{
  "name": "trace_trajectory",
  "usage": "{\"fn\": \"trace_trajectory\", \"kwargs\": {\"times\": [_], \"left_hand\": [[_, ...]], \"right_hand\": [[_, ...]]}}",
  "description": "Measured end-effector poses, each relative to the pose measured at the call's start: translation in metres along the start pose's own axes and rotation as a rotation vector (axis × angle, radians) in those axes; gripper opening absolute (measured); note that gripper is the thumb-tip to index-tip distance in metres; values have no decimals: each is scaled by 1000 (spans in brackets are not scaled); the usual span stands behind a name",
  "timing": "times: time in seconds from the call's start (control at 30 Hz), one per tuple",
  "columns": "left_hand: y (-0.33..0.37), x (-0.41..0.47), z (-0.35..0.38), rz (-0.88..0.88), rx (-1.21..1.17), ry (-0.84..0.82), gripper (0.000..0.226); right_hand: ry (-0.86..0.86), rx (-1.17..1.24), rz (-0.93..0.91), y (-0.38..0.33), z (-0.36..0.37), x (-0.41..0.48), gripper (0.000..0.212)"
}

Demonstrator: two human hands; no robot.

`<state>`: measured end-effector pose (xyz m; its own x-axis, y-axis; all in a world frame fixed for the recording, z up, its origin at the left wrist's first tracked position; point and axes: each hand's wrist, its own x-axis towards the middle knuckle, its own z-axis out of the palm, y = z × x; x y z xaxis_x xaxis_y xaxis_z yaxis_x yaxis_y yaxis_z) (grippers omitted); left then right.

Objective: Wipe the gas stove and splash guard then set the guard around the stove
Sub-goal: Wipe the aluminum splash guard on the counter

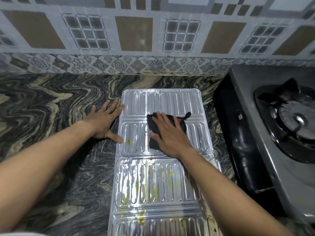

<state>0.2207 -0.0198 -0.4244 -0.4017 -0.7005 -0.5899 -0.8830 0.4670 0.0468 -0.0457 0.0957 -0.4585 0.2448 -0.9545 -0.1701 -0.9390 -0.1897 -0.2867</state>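
The silver foil splash guard point(153, 184) lies flat on the counter, unfolded toward me, with yellow stains on its near panels. My right hand point(170, 135) presses a dark cloth point(154, 143) flat on the guard's far panel, fingers spread. My left hand point(104, 121) lies with straight fingers on the counter at the guard's left edge, fingertips and thumb touching the rim. The gas stove point(279, 126) stands at the right, with a black burner and pan support.
The dark marbled counter point(56, 106) stretches left of the guard. A patterned tiled wall point(136, 36) rises behind it. A dark gap separates the guard from the stove's left side.
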Motion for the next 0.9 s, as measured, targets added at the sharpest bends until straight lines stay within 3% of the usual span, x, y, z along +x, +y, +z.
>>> {"fn": "trace_trajectory", "kwargs": {"times": [0.2, 0.4, 0.53, 0.73, 0.9], "left_hand": [[6, -2, -4, -12, -12, -11, 149], [8, -28, 7, 64, -7, 69, 133], [8, -48, 27, 61, 36, 12, 149], [14, -49, 30, 32, 33, -12, 155], [18, -50, 31, 16, 32, -26, 155]], "right_hand": [[13, -48, 175, 35, -8, -17, 69], [20, -71, 204, 31, -8, -14, 66], [40, 38, 212, 27, -11, -13, 73], [-24, -66, 154, 7, -13, 3, 61], [-101, -139, -126, -32, -5, 18, 54]]}}
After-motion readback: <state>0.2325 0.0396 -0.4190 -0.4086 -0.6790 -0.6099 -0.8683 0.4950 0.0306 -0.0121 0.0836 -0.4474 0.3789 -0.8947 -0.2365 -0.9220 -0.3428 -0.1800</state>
